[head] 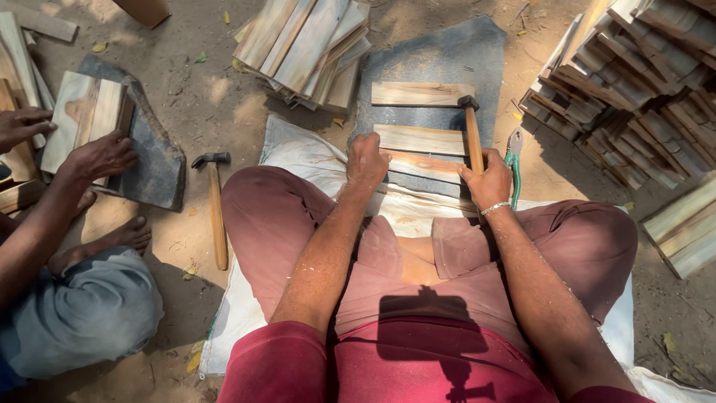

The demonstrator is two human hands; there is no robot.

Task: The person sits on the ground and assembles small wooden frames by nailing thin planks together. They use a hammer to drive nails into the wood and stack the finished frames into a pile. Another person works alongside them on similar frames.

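Our right hand (488, 181) has a closed grip on the hammer (472, 131), its head touching the far slat (418, 93); our left hand (367, 160) presses fist-closed on 2 nearer slats (421, 140).

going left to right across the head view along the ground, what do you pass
co-worker's hand on a small board panel → spare hammer → left hand → hammer held in right hand → green pliers → stacked wood slats

No packages, labels, signs or screens show anywhere around the hands; only bare wood, tools, cloth and ground.
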